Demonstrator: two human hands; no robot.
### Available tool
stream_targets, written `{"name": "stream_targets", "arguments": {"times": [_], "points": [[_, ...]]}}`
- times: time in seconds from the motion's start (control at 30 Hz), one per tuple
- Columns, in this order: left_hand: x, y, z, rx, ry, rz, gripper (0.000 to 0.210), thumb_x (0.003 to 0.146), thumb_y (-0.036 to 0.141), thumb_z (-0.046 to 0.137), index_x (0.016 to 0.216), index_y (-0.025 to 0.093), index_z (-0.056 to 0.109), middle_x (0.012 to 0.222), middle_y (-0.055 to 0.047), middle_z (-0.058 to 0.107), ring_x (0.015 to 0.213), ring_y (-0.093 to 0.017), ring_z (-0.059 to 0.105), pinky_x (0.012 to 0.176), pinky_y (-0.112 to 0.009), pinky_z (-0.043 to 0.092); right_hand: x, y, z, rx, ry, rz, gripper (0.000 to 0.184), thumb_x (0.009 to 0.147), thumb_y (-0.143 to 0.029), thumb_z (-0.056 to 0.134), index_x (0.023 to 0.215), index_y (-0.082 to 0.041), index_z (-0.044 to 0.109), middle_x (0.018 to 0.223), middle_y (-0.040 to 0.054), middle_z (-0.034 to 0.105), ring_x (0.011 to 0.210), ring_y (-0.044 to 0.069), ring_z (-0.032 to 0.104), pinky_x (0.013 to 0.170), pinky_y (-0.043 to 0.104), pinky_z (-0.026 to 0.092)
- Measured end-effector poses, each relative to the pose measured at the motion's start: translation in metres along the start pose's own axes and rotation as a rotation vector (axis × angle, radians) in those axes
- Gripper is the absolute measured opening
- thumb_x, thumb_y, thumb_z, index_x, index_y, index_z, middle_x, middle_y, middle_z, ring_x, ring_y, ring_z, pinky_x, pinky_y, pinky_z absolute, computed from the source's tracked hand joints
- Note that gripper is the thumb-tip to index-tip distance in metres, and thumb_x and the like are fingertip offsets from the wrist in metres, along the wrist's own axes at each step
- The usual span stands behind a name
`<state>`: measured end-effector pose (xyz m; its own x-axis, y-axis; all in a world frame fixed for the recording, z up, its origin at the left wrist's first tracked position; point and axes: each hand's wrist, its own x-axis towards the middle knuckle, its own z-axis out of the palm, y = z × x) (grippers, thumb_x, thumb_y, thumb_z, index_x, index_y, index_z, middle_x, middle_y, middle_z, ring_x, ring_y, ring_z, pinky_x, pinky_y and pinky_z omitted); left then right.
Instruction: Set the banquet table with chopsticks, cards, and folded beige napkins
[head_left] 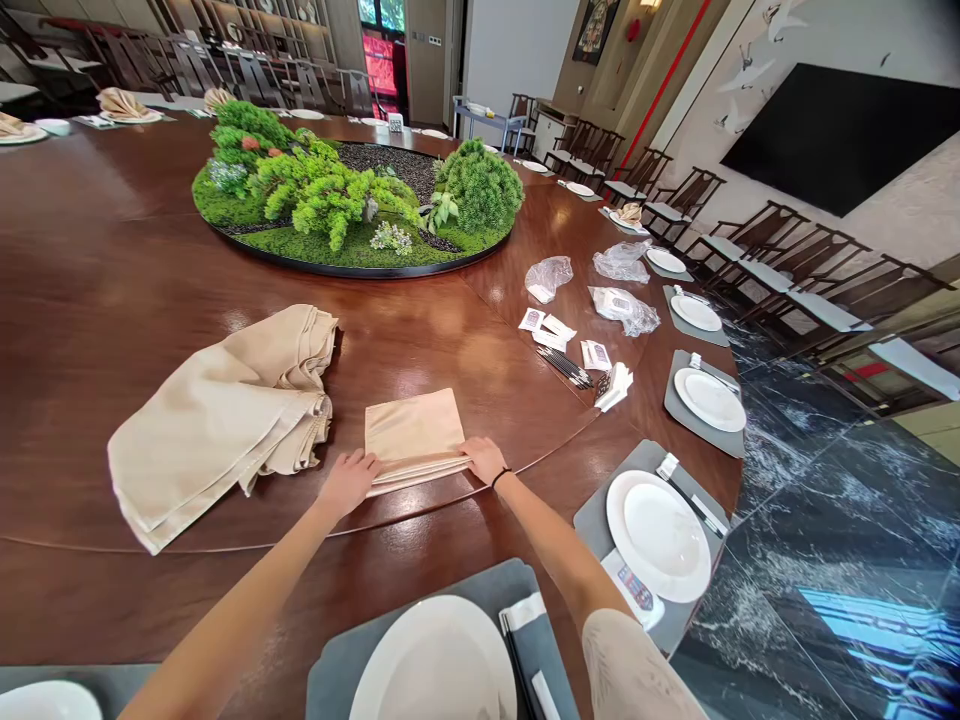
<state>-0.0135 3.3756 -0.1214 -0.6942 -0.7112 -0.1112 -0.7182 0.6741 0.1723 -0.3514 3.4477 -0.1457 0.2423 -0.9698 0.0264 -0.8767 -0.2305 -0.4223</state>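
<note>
A beige cloth napkin (415,425) lies partly folded on the brown wooden table, with narrow pleats stacked along its near edge. My left hand (351,482) grips the left end of those pleats, fingertips on the cloth. At the right end, my right hand (484,459) pinches the same fold; a dark band circles that wrist. Left of the napkin is a loose pile of beige napkins (217,420), layered edges facing right. The undersides of both hands, and their thumbs in part, are hidden.
A green miniature garden centrepiece (352,210) stands mid-table. Plates (435,665) on grey mats line the rim. To the right lie plastic bags (622,308), small white packets (595,355), dark thin sticks (564,367) and a white card holder (615,387). Chairs (832,290) stand along the wall.
</note>
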Motion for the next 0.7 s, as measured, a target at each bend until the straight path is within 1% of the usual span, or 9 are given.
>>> {"name": "stream_targets", "arguments": {"times": [0.1, 0.2, 0.3, 0.4, 0.43, 0.53, 0.6, 0.63, 0.7], "points": [[0.007, 0.018, 0.003, 0.135, 0.033, 0.016, 0.029, 0.084, 0.011, 0.044, 0.103, 0.022, 0.063, 0.106, -0.014, 0.063, 0.11, -0.031, 0.049, 0.092, -0.047, 0.034, 0.005, -0.002, -0.003, -0.199, -0.042, -0.101, 0.019, 0.09, -0.016, 0.048, 0.104, -0.021, 0.059, 0.108, 0.0079, 0.064, 0.111, 0.022, 0.047, 0.094, 0.037, 0.036], [0.009, 0.03, 0.008, 0.151, 0.031, 0.009, 0.024, 0.089, 0.028, 0.045, 0.106, 0.02, 0.061, 0.105, -0.016, 0.062, 0.106, -0.033, 0.049, 0.089, -0.047, 0.035, 0.003, -0.006, -0.002, -0.275, -0.058, -0.101, 0.021, 0.094, -0.017, 0.041, 0.107, -0.022, 0.058, 0.112, 0.0093, 0.063, 0.111, 0.023, 0.047, 0.09, 0.038, 0.037], [0.008, 0.033, 0.011, 0.113, 0.017, 0.039, 0.04, 0.089, 0.05, 0.043, 0.108, 0.018, 0.06, 0.106, -0.017, 0.061, 0.105, -0.034, 0.049, 0.087, -0.047, 0.036, 0.0, -0.017, 0.0, -0.308, -0.036, -0.078, 0.024, 0.093, -0.015, 0.04, 0.112, -0.021, 0.055, 0.123, 0.0115, 0.057, 0.12, 0.025, 0.041, 0.093, 0.042, 0.035], [0.008, 0.033, 0.013, 0.07, -0.007, 0.031, 0.045, 0.087, 0.054, 0.045, 0.109, 0.017, 0.06, 0.108, -0.018, 0.06, 0.107, -0.035, 0.048, 0.086, -0.045, 0.037, -0.002, -0.029, 0.003, -0.331, -0.003, -0.095, 0.029, 0.091, -0.019, 0.046, 0.12, -0.019, 0.051, 0.136, 0.0143, 0.048, 0.132, 0.029, 0.03, 0.101, 0.048, 0.029], [0.009, 0.033, 0.013, 0.062, -0.013, 0.022, 0.045, 0.086, 0.053, 0.045, 0.109, 0.017, 0.06, 0.109, -0.018, 0.06, 0.108, -0.035, 0.048, 0.086, -0.045, 0.037, -0.001, -0.032, 0.004, -0.337, -0.002, -0.116, 0.03, 0.091, -0.02, 0.046, 0.121, -0.018, 0.05, 0.137, 0.0146, 0.047, 0.133, 0.029, 0.03, 0.102, 0.049, 0.028], [0.011, 0.033, 0.013, 0.049, -0.024, 0.005, 0.045, 0.088, 0.052, 0.043, 0.11, 0.017, 0.059, 0.11, -0.019, 0.059, 0.108, -0.035, 0.048, 0.085, -0.044, 0.039, 0.007, -0.032, 0.006, -0.337, -0.037, -0.147, 0.028, 0.094, -0.015, 0.041, 0.118, -0.02, 0.052, 0.13, 0.0128, 0.054, 0.123, 0.026, 0.042, 0.1, 0.047, 0.03], [0.014, 0.032, 0.013, 0.042, -0.037, 0.005, 0.043, 0.088, 0.05, 0.043, 0.111, 0.018, 0.058, 0.111, -0.018, 0.059, 0.107, -0.034, 0.048, 0.083, -0.044, 0.041, 0.017, -0.026, 0.004, -0.316, -0.079, -0.113, 0.028, 0.093, -0.012, 0.04, 0.114, -0.022, 0.055, 0.119, 0.0102, 0.061, 0.111, 0.023, 0.051, 0.096, 0.042, 0.034], [0.015, 0.03, 0.013, 0.042, -0.044, 0.005, 0.039, 0.088, 0.046, 0.045, 0.112, 0.018, 0.058, 0.111, -0.017, 0.058, 0.107, -0.033, 0.048, 0.083, -0.043, 0.042, 0.023, -0.022, 0.002, -0.295, -0.103, -0.083, 0.027, 0.092, -0.012, 0.043, 0.112, -0.022, 0.057, 0.114, 0.0087, 0.063, 0.106, 0.022, 0.054, 0.093, 0.039, 0.036], [0.018, 0.024, 0.014, 0.056, -0.062, -0.006, 0.029, 0.086, 0.03, 0.048, 0.113, 0.019, 0.056, 0.111, -0.015, 0.057, 0.107, -0.032, 0.048, 0.08, -0.041, 0.044, 0.035, -0.013, -0.003, -0.237, -0.151, -0.013, 0.026, 0.088, -0.013, 0.051, 0.11, -0.024, 0.06, 0.107, 0.0054, 0.066, 0.097, 0.02, 0.057, 0.087, 0.034, 0.039]]}}
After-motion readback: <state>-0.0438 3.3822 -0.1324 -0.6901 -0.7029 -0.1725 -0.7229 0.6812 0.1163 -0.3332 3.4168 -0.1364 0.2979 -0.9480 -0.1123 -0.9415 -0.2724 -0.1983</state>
